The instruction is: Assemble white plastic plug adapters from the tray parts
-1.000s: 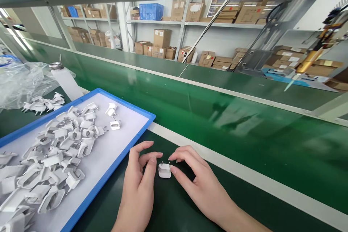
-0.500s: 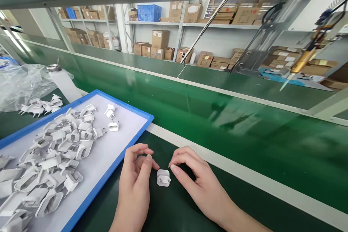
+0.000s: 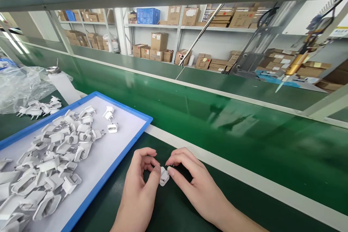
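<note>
A small white two-pin plug piece (image 3: 164,177) is on the dark green bench surface, pins facing up, held between my hands. My left hand (image 3: 141,185) is closed at its left edge, with the thumb against the side and the fingers curled behind. My right hand (image 3: 194,177) pinches its right edge between thumb and fingertips. One metal pin shows; my right fingertips cover the other side. Left of my hands, a blue-rimmed tray (image 3: 129,144) bears many similar white plug pieces (image 3: 57,137), heaped loosely, with two lying apart near its far corner.
Behind the tray are more plug pieces (image 3: 40,108), a white bottle (image 3: 63,86) and clear plastic bags (image 3: 23,87). A pale strip (image 3: 217,159) borders the green conveyor belt (image 3: 190,105). At the right hangs a gold-bodied tool (image 3: 296,64) with a pointed tip. Shelves beyond hold cardboard boxes (image 3: 159,41).
Both hands have closed in on the plug piece, from beside it to touching its left and right edges. The piece has turned and tilted slightly. The view has shifted a little.
</note>
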`<action>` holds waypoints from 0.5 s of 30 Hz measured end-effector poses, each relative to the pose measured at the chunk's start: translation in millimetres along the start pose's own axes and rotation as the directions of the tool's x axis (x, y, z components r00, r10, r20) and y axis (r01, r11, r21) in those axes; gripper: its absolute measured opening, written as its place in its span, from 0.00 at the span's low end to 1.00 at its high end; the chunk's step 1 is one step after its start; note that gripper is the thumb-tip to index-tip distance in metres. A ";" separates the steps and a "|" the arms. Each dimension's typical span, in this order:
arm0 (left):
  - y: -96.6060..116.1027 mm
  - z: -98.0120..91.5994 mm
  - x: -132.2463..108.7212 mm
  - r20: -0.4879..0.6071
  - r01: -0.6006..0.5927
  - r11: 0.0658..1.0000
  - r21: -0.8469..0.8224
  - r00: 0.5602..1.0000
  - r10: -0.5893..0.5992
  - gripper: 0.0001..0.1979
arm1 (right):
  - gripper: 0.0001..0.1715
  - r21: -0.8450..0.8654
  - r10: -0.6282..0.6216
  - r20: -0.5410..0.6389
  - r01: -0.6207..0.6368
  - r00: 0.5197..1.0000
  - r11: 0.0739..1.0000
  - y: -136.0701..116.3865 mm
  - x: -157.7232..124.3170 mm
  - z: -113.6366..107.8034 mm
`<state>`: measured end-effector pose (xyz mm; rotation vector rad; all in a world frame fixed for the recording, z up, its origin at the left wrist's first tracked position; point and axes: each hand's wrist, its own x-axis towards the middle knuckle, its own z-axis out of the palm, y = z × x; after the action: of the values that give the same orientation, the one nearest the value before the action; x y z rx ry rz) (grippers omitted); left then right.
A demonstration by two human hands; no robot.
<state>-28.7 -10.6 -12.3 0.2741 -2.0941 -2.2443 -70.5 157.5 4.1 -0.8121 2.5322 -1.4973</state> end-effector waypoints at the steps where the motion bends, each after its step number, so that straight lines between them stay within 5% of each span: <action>1: 0.3 -0.1 0.5 -0.001 0.006 1.000 -0.003 1.000 -0.006 0.17 | 0.07 0.001 0.004 0.001 -0.004 1.000 1.000 0.0 -0.1 0.2; 15: 6.5 5.0 -1.7 -0.026 0.054 0.999 -0.004 0.998 -0.055 0.18 | 0.06 -0.014 0.019 0.000 -0.019 1.000 1.000 -0.7 -0.5 0.1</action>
<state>-28.3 -5.9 -5.4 0.3627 -2.0947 -2.2610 -69.8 157.4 4.6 -0.7873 2.5458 -1.4761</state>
